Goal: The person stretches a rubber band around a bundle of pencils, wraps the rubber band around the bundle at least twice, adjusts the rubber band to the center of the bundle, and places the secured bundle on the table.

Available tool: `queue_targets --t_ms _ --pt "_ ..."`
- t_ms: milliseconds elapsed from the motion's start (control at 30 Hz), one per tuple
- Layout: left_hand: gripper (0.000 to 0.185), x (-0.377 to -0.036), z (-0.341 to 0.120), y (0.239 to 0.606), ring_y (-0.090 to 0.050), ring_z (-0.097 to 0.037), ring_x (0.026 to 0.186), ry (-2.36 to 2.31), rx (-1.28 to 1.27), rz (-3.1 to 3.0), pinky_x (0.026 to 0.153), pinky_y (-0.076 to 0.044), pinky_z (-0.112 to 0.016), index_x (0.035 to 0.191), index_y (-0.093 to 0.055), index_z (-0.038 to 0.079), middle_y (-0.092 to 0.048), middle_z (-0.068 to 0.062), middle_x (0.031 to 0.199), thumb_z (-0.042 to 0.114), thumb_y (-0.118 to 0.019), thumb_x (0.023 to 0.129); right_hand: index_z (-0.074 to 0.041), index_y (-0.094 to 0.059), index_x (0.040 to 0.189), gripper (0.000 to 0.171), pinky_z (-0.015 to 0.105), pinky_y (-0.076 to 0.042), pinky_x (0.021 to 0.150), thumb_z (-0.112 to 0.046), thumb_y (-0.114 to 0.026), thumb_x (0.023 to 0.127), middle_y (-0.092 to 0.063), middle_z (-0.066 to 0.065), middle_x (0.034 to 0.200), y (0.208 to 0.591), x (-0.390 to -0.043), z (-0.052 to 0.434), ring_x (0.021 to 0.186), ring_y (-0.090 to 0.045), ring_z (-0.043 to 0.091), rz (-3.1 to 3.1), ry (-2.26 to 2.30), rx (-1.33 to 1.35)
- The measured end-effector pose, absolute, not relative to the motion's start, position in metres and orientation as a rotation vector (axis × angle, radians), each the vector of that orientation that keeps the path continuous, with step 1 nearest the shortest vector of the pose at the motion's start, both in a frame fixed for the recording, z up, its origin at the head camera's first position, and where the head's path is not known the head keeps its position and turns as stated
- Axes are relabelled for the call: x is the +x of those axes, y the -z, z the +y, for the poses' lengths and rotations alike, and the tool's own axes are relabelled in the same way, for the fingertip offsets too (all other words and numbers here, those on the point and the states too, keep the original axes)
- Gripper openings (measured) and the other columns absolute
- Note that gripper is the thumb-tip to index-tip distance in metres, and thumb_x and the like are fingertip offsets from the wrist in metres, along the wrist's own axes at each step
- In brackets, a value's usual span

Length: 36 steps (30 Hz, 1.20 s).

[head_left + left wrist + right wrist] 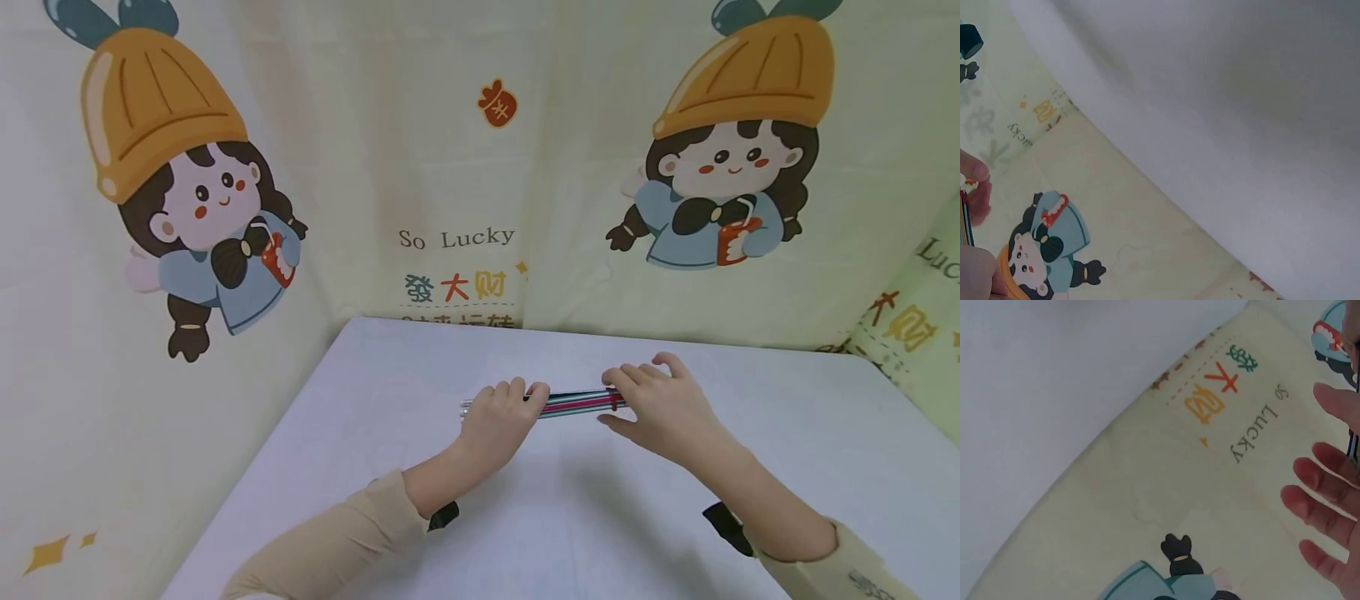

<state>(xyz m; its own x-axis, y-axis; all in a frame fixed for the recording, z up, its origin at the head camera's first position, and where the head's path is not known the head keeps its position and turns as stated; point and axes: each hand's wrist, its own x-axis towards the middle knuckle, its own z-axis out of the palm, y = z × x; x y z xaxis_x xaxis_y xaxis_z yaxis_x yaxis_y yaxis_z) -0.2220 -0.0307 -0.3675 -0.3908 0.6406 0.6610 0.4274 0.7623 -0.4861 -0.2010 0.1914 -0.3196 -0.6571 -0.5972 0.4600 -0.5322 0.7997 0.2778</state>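
Observation:
Above the table, my left hand (497, 417) grips a bundle of slim, shiny sticks (576, 403) in dark, teal and pinkish-red tones, which lies nearly level. A red tie (615, 399) wraps the bundle near its right end. My right hand (663, 408) is at that end, its thumb below and its fingers above, spread apart. In the right wrist view the right hand's fingers (1310, 509) are splayed beside the dark sticks (1352, 445). The left wrist view catches only a sliver of the bundle (965, 222) at its edge, above the left hand (979, 274).
A white-covered table (465, 350) spreads beneath both hands. Behind it hangs a cream curtain (577, 208) printed with cartoon figures and lettering, which also runs along the right side. Dark straps (727, 527) show at the wrists.

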Motion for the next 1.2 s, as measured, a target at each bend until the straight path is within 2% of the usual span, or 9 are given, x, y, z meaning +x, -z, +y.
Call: queue_targets --t_ms 67,200,333,500,667,833,933,1067,1200 --pt "0.017 -0.223 -0.034 0.365 -0.049 -0.010 0.048 -0.311 -0.794 -2.062 0.043 -0.033 -0.018 0.090 -0.051 0.013 -0.055 0.000 0.064 0.019 -0.065 0.082 -0.011 -0.060 0.086 0.035 0.045 -0.039 0.084 -0.026 -0.082 0.063 -0.062 -0.002 0.074 0.317 -0.201 0.196 0.067 -0.059 0.016 -2.460 0.154 0.847" --pt "0.011 -0.223 -0.037 0.366 -0.045 -0.009 0.046 -0.343 -0.835 -2.041 0.042 -0.030 -0.017 0.089 -0.051 0.014 -0.051 0.001 0.060 0.017 -0.061 0.084 -0.006 -0.057 0.077 0.031 0.039 -0.044 0.077 -0.017 -0.081 0.061 -0.059 -0.001 0.067 0.321 -0.206 0.198 0.062 -0.055 0.014 -2.321 0.219 1.023" --pt "0.009 -0.221 -0.036 0.369 -0.040 -0.008 0.043 -0.344 -0.862 -2.020 0.041 -0.026 -0.017 0.086 -0.051 0.015 -0.045 0.002 0.056 0.016 -0.060 0.085 -0.005 -0.053 0.071 0.039 0.033 -0.045 0.069 -0.023 -0.084 0.057 -0.054 0.001 0.060 0.328 -0.209 0.194 0.054 -0.050 0.014 -2.169 0.332 1.111" --pt "0.014 -0.218 -0.033 0.373 -0.042 -0.009 0.044 -0.327 -0.843 -2.042 0.041 -0.028 -0.018 0.087 -0.051 0.014 -0.048 0.001 0.057 0.019 -0.064 0.083 -0.004 -0.051 0.069 0.044 0.032 -0.043 0.065 -0.028 -0.086 0.055 -0.054 0.001 0.057 0.334 -0.207 0.185 0.051 -0.050 0.014 -2.122 0.386 1.072" --pt "0.011 -0.214 -0.024 0.367 -0.044 -0.007 0.044 -0.321 -0.859 -1.978 0.040 -0.028 -0.016 0.085 -0.052 0.014 -0.051 0.002 0.057 0.020 -0.062 0.085 -0.006 -0.049 0.068 0.043 0.035 -0.043 0.070 -0.027 -0.084 0.056 -0.051 -0.001 0.055 0.332 -0.205 0.169 0.049 -0.050 0.012 -2.069 0.387 1.069" --pt "0.015 -0.219 -0.032 0.359 -0.046 -0.009 0.046 -0.342 -0.795 -2.059 0.042 -0.031 -0.017 0.088 -0.051 0.013 -0.055 0.000 0.062 0.021 -0.063 0.085 -0.008 -0.056 0.081 0.041 0.043 -0.040 0.080 -0.032 -0.082 0.061 -0.061 0.000 0.071 0.321 -0.205 0.173 0.063 -0.059 0.016 -2.290 0.326 0.911" --pt "0.015 -0.223 -0.041 0.359 -0.045 -0.009 0.045 -0.373 -0.782 -2.100 0.041 -0.029 -0.017 0.088 -0.050 0.012 -0.054 0.000 0.061 0.020 -0.063 0.085 -0.008 -0.058 0.082 0.035 0.042 -0.040 0.080 -0.025 -0.082 0.063 -0.063 0.000 0.073 0.318 -0.207 0.181 0.067 -0.059 0.017 -2.364 0.287 0.884" --pt "0.015 -0.223 -0.044 0.363 -0.043 -0.008 0.044 -0.364 -0.830 -2.087 0.040 -0.029 -0.017 0.088 -0.051 0.012 -0.053 0.000 0.059 0.018 -0.064 0.084 -0.006 -0.057 0.076 0.030 0.034 -0.044 0.073 -0.017 -0.082 0.062 -0.060 0.001 0.067 0.324 -0.213 0.180 0.064 -0.057 0.017 -2.303 0.284 1.018" --pt "0.013 -0.218 -0.038 0.365 -0.042 -0.007 0.043 -0.346 -0.871 -2.050 0.040 -0.030 -0.016 0.088 -0.053 0.013 -0.051 0.002 0.057 0.019 -0.064 0.084 -0.007 -0.051 0.069 0.036 0.026 -0.041 0.060 -0.021 -0.083 0.060 -0.053 -0.001 0.059 0.333 -0.213 0.169 0.054 -0.052 0.013 -2.212 0.292 1.106"
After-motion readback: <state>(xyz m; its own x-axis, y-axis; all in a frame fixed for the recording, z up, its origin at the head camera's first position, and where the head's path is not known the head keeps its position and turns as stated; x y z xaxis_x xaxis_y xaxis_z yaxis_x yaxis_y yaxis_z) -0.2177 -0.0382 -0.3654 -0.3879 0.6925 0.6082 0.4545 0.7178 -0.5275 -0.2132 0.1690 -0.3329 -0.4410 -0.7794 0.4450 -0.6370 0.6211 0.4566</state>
